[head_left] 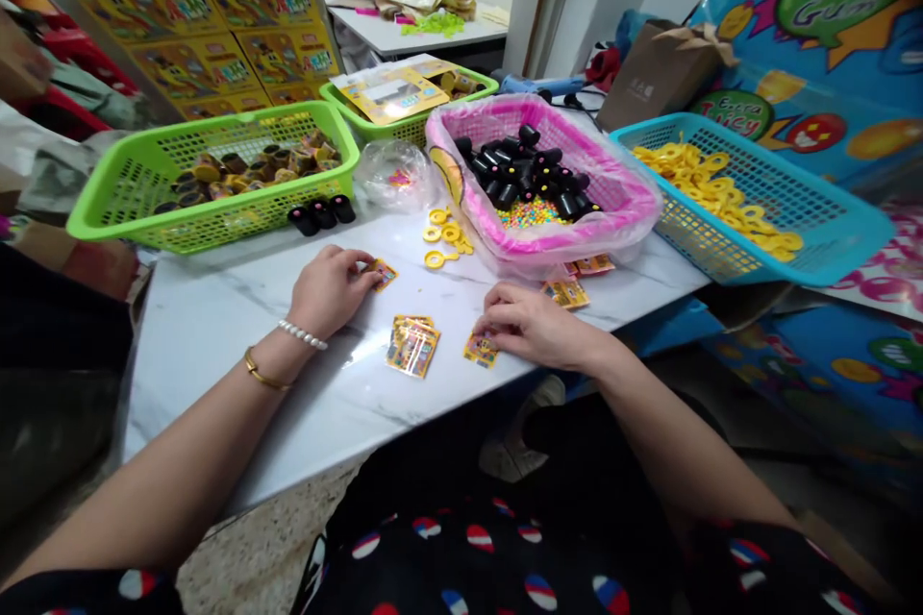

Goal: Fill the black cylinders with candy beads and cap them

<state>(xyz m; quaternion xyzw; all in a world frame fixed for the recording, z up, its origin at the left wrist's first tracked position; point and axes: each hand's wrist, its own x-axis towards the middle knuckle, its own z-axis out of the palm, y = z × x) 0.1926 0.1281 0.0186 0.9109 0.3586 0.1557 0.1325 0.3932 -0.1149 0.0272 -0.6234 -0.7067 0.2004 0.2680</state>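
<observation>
My left hand [333, 286], with a pearl bracelet and a gold bangle on the wrist, pinches the edge of a small yellow printed card [386, 274] at the table top. To the right, the bent fingers of my right hand [530, 322] close over another yellow printed card [481, 351], partly hiding it. Between the hands lies a loose stack of glossy yellow cards [413, 347]. More cards [565, 294] rest beyond my right hand, by the pink basket [497, 245]. Several yellow plastic ring pieces [448, 233] lie ahead of the stack.
Black caps and coloured beads fill part of the plastic-lined pink basket. A green basket [101, 216] of printed tubes stands left, with black caps [321, 214] before it. A blue basket [851, 221] holds yellow rings. A clear bag [395, 175] and another green basket [404, 130] sit behind.
</observation>
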